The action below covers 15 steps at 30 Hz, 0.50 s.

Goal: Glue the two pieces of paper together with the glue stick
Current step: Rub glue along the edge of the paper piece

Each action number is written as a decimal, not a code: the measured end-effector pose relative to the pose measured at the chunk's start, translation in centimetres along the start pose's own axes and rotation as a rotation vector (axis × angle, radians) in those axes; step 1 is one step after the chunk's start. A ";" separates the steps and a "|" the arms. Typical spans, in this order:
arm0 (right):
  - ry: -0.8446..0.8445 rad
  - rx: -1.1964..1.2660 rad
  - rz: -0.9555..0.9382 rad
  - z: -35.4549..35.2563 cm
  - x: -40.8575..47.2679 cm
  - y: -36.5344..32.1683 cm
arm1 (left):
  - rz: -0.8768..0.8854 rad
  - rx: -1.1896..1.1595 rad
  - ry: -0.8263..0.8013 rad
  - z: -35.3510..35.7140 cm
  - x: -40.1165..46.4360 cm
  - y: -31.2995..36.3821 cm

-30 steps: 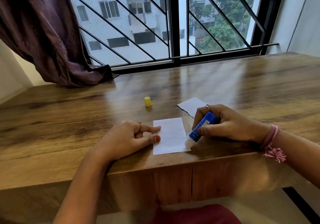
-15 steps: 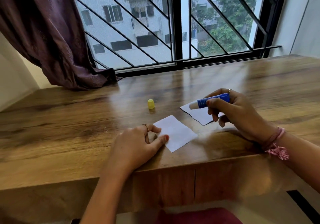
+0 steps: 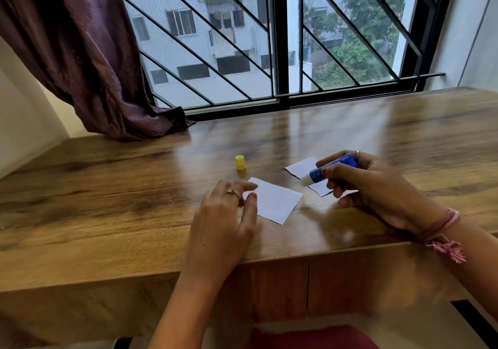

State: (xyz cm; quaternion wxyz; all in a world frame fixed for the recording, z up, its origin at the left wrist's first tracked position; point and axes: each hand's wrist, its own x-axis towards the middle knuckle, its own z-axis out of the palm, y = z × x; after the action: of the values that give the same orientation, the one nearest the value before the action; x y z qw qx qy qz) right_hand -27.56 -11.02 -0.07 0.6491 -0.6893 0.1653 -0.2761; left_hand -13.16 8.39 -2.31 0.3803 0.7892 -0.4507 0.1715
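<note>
Blue glue stick (image 3: 330, 170) gripped in right hand (image 3: 369, 187), above far paper (image 3: 305, 167).

The near piece of paper (image 3: 277, 200) is a small white rectangle lying flat on the wooden desk, turned so that one corner points toward the near edge. The far piece of paper (image 3: 303, 167) lies flat just to its right and farther back, white with a jagged, torn-looking left edge; part of it is hidden. The glue stick (image 3: 330, 170) has a blue barrel and an exposed white tip; uncapped, it is held tilted above the far piece, tip pointing down-left. Its yellow cap (image 3: 240, 162) stands upright on the desk, left of the far piece and beyond the near one.
</note>
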 end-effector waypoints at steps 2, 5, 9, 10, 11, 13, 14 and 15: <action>0.010 0.030 0.020 0.2 -0.3 0.1 | 0.080 0.096 -0.044 0.2 -0.1 -0.1; 0.042 -0.009 0.011 0.7 -0.6 0.3 | 0.070 0.171 -0.161 0.4 -0.2 -0.3; 0.089 -0.121 -0.003 1.2 -0.4 0.5 | 0.049 0.154 -0.208 0.6 -0.2 -0.6; 0.093 -0.154 -0.013 1.4 -0.3 0.5 | 0.041 0.144 -0.214 0.7 -0.2 -0.6; 0.094 -0.186 -0.026 1.6 -0.2 0.5 | 0.036 0.138 -0.217 0.7 -0.1 -0.6; 0.094 -0.231 -0.045 1.8 -0.2 0.5 | 0.027 0.137 -0.217 0.8 -0.1 -0.7; 0.094 -0.246 -0.049 1.9 -0.2 0.5 | 0.022 0.139 -0.220 0.8 -0.1 -0.8; 0.093 -0.262 -0.052 1.9 -0.3 0.5 | 0.017 0.139 -0.224 0.8 -0.1 -0.8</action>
State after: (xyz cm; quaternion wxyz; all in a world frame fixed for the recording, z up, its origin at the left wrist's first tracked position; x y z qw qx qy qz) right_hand -26.58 -9.41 -0.64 0.5377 -0.7588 0.2119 -0.3003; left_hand -12.59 8.10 -3.22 0.2707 0.8240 -0.4840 0.1163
